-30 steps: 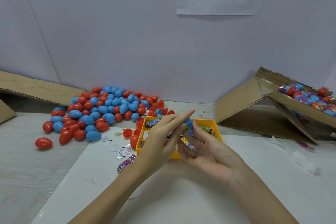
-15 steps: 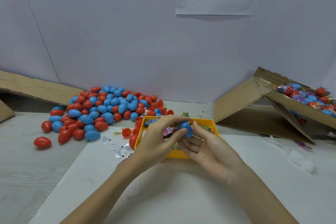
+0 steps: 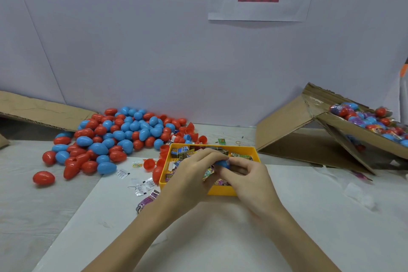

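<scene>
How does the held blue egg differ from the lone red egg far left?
The blue egg is pinched by left hand and right hand over the yellow tray; the red egg lies untouched on the table. Fingers hide most of the blue egg; the red egg shows whole. Both look smooth.

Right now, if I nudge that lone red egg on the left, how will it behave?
The lone red egg is rounded and lies on its side, so it would probably roll, curving. Open halves near the yellow tray suggest hollow plastic, so likely light. Its gloss hints at slipperiness.
</scene>
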Demonstrator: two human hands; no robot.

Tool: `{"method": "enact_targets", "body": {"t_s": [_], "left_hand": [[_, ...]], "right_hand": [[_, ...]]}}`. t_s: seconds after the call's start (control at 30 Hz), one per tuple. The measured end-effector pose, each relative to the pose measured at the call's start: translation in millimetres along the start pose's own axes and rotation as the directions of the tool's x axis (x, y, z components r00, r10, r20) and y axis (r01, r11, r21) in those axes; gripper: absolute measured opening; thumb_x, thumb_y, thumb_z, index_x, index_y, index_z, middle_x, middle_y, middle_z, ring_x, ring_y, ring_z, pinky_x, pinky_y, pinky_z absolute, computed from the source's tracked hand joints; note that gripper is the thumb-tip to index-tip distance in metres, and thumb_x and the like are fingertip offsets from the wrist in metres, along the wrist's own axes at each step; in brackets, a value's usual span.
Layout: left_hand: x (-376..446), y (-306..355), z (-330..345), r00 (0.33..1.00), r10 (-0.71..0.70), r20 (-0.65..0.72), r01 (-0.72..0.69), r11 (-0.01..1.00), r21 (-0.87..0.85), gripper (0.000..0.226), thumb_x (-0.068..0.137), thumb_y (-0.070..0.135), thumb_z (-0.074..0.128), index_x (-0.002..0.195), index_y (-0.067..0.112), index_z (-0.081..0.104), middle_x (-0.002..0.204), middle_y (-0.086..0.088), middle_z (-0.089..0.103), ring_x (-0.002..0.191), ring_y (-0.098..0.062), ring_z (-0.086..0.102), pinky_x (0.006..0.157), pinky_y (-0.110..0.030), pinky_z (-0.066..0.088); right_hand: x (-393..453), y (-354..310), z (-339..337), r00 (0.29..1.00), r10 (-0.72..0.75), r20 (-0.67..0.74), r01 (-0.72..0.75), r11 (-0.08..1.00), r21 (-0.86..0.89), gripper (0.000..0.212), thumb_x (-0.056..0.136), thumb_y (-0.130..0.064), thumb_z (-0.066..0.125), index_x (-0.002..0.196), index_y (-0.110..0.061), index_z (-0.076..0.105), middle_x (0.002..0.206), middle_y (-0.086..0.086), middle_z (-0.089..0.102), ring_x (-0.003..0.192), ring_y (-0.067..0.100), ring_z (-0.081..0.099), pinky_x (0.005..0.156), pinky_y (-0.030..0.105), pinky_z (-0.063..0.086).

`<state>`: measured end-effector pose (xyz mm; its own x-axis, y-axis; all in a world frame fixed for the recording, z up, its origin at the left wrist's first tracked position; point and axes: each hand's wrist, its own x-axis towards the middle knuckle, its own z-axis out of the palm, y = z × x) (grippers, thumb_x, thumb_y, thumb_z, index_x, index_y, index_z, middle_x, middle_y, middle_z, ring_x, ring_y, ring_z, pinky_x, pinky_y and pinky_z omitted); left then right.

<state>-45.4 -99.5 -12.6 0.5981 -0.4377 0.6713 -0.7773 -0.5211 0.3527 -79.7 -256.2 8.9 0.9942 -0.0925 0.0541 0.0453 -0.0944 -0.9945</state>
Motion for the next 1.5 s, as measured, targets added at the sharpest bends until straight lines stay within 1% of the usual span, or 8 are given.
{"method": "enact_targets", "body": {"t_s": [0.27,0.37,0.5,0.73,1.03,1.27,1.4,1.5], "left_hand": [[0,0,-1,0.998,-0.053,-0.032,0.055,0.998,0.036,0.058,0.085,0.008,0.081,0.139,0.016,0.06,0.131,0.002,0.065,0.115,-0.009,0.061,0.098,-0.008,0.042],[0,-3,-5,0.987,-0.134,-0.083,0.138,0.989,0.046,0.057,0.094,0.031,0.071,0.146,0.021,0.052,0.137,0.008,0.058,0.119,-0.004,0.055,0.099,-0.016,0.047],[3,-16,-15,0.973,-0.203,-0.112,0.217,0.967,0.134,0.033,0.095,0.027,0.069,0.126,0.017,0.067,0.124,0.006,0.062,0.113,-0.011,0.058,0.093,-0.023,0.051],[-3,-38,-15,0.921,-0.372,-0.113,0.386,0.906,0.171,0.027,0.097,0.024,0.069,0.122,0.018,0.067,0.119,0.006,0.059,0.11,-0.011,0.053,0.09,-0.022,0.047],[-11,-75,-34,0.811,-0.495,-0.312,0.565,0.801,0.198,0.023,0.103,0.027,0.056,0.12,0.016,0.066,0.119,0.002,0.059,0.109,-0.012,0.046,0.088,-0.023,0.04],[-37,-115,-65,0.656,-0.706,-0.269,0.663,0.367,0.652,0.032,0.105,0.03,0.044,0.133,0.021,0.058,0.143,-0.009,0.046,0.13,-0.032,0.038,0.104,-0.041,0.033],[-38,-120,-69,0.705,-0.665,-0.245,0.608,0.389,0.692,0.026,0.101,0.021,0.054,0.126,0.022,0.063,0.129,-0.007,0.05,0.122,-0.028,0.043,0.102,-0.038,0.033],[-32,-110,-70,0.778,-0.554,-0.295,0.607,0.543,0.58,0.015,0.095,0.018,0.068,0.11,0.015,0.069,0.109,-0.009,0.054,0.106,-0.03,0.05,0.093,-0.04,0.035]], "right_hand": [[7,0,-3,0.999,-0.042,0.018,0.043,0.995,-0.086,0.02,0.094,-0.024,0.073,0.114,-0.02,0.077,0.103,-0.004,0.078,0.098,0.013,0.073,0.079,0.025,0.061],[32,-15,-20,0.994,0.105,0.037,-0.111,0.957,0.268,0.019,0.098,-0.01,0.066,0.113,0.0,0.073,0.111,0.011,0.075,0.094,0.019,0.074,0.079,0.024,0.06],[80,-70,-89,0.994,0.064,-0.084,0.035,0.552,0.833,0.041,0.1,-0.017,0.062,0.134,0.007,0.057,0.119,0.017,0.066,0.105,0.022,0.068,0.078,0.024,0.062],[78,-25,-78,0.992,0.109,0.068,-0.128,0.763,0.634,0.024,0.098,-0.012,0.063,0.117,0.001,0.067,0.116,0.017,0.072,0.101,0.024,0.074,0.079,0.027,0.061],[55,22,-23,0.969,0.172,0.18,-0.244,0.792,0.56,0.023,0.102,-0.007,0.056,0.113,0.004,0.073,0.098,0.015,0.076,0.083,0.017,0.074,0.069,0.025,0.062],[54,24,-26,0.961,0.193,0.198,-0.276,0.701,0.657,0.022,0.101,-0.007,0.056,0.111,0.003,0.073,0.09,0.011,0.074,0.074,0.014,0.071,0.065,0.026,0.061],[53,23,-26,0.963,0.191,0.19,-0.269,0.704,0.657,0.022,0.102,-0.007,0.056,0.112,0.003,0.072,0.089,0.011,0.074,0.074,0.014,0.071,0.066,0.026,0.06],[52,24,-26,0.966,0.181,0.186,-0.259,0.715,0.65,0.022,0.102,-0.006,0.056,0.11,0.003,0.073,0.089,0.012,0.073,0.074,0.014,0.071,0.066,0.026,0.061]]}}
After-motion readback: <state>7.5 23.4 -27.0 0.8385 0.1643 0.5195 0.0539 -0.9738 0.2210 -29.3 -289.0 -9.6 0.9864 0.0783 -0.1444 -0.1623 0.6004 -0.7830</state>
